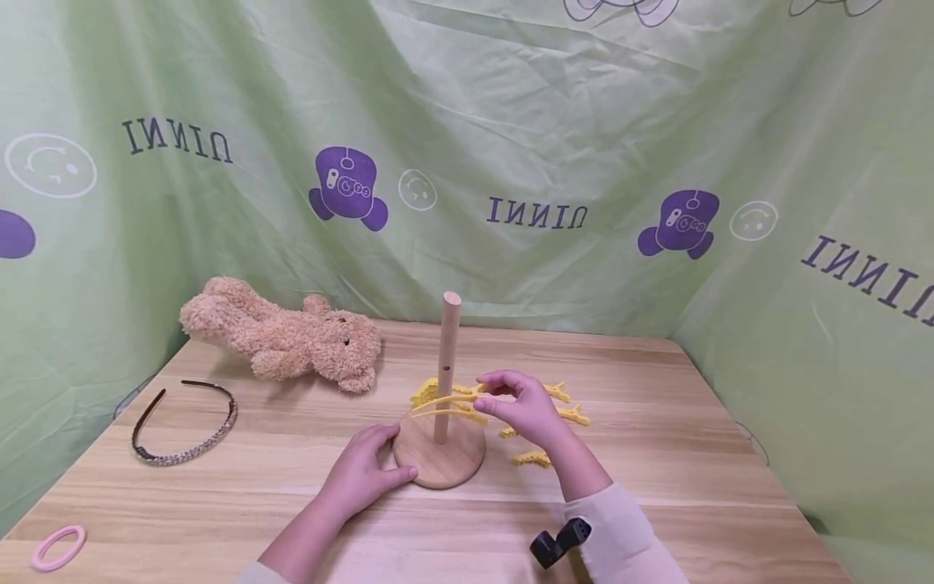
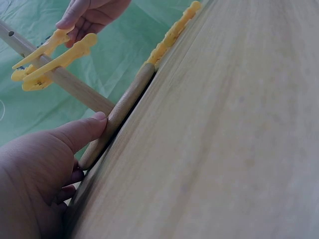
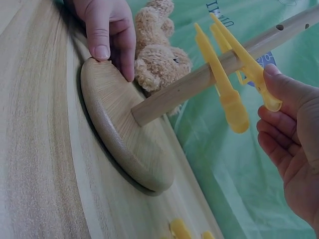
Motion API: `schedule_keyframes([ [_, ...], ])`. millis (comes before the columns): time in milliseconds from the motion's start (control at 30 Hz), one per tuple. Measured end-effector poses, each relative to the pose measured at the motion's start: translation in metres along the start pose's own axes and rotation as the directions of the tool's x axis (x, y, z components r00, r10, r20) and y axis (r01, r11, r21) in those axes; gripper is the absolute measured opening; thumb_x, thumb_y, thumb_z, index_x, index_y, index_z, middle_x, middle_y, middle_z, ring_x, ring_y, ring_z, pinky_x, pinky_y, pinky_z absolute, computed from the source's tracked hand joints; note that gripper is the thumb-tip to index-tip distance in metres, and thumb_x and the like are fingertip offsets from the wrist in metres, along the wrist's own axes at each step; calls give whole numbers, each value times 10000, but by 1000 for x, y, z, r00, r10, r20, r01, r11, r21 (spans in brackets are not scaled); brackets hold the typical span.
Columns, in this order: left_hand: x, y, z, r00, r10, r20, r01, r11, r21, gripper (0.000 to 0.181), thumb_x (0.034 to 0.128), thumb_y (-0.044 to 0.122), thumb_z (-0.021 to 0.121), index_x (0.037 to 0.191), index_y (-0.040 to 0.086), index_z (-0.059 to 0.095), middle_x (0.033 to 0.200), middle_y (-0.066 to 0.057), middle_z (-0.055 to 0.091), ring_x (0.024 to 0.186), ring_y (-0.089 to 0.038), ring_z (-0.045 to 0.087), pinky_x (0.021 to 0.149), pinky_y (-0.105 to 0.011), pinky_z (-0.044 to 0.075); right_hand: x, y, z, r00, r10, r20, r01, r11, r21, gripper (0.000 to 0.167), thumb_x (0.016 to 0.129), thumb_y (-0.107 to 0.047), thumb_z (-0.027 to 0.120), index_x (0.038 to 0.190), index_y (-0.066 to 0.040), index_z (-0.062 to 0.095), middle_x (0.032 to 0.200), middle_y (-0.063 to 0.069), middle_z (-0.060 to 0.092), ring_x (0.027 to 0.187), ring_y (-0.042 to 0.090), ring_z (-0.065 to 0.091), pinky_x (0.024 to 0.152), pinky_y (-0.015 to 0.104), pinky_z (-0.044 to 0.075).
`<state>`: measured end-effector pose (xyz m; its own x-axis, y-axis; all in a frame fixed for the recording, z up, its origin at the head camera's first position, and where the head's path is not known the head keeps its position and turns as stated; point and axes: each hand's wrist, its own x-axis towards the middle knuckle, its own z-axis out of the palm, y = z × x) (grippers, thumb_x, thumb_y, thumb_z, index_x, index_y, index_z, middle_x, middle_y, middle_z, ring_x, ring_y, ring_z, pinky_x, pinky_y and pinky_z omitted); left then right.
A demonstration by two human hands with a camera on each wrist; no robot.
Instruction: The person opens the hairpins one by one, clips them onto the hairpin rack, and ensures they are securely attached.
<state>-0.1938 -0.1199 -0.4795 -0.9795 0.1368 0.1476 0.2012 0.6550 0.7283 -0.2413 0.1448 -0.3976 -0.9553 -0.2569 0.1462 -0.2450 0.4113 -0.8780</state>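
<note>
A round wooden base (image 1: pixel 438 466) with an upright wooden post (image 1: pixel 449 341) stands mid-table. My left hand (image 1: pixel 365 472) grips the left rim of the base, the thumb lying on its edge in the left wrist view. Beside the post, my right hand (image 1: pixel 520 405) pinches the wide end of a yellow hair clip (image 3: pixel 253 65) between thumb and fingertips. That clip lies across the post. A second yellow hair clip (image 3: pixel 234 112) also crosses the post, just below it in the head view. Whether the prongs of the held clip pass round the post is hard to tell.
Several yellow hair clips (image 1: pixel 572 414) lie right of the base. A plush bear (image 1: pixel 292 337) rests on its side at the back left. Nearer are a dark headband (image 1: pixel 182 458) and a pink ring (image 1: pixel 44 564). Green printed cloth (image 1: pixel 569 146) surrounds the table.
</note>
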Motion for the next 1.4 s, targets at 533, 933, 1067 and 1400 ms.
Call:
schedule_keyframes([
  [533, -1, 2, -1, 1000, 5, 2, -5, 1000, 3, 784, 708, 399, 850, 1312, -21, 578, 1332, -193, 595, 1303, -389, 492, 1130, -549, 372, -7, 2, -8, 999, 29, 40, -29, 999, 17, 541, 842, -255, 779, 1326, -102, 593, 1256, 79, 639, 1249, 307, 551, 1004, 437, 530],
  [933, -1, 2, -1, 1000, 0, 12, 0, 1000, 5, 792, 714, 407, 846, 1322, -19, 568, 1351, -201, 581, 1319, -401, 474, 1138, -561, 355, -26, 18, -37, 999, 41, -32, -42, 999, -23, 539, 861, -231, 759, 1343, -83, 567, 1328, 124, 613, 1277, 358, 527, 1075, 546, 448],
  [1067, -1, 1, -1, 1000, 5, 6, -5, 1000, 5, 789, 717, 405, 843, 1322, -20, 568, 1349, -204, 583, 1317, -407, 475, 1136, -567, 355, -38, 26, -48, 997, 57, -61, -59, 998, -19, 528, 859, -205, 760, 1330, -54, 575, 1342, 155, 599, 1276, 385, 518, 1013, 419, 527],
  [1400, 1, 0, 0, 1000, 0, 11, 0, 1000, 2, 782, 724, 384, 840, 1329, -25, 561, 1356, -204, 578, 1325, -407, 468, 1141, -568, 349, -70, 55, -68, 986, 108, -130, -123, 986, -111, 511, 864, -189, 750, 1324, -50, 578, 1346, 155, 598, 1247, 379, 534, 1032, 485, 481],
])
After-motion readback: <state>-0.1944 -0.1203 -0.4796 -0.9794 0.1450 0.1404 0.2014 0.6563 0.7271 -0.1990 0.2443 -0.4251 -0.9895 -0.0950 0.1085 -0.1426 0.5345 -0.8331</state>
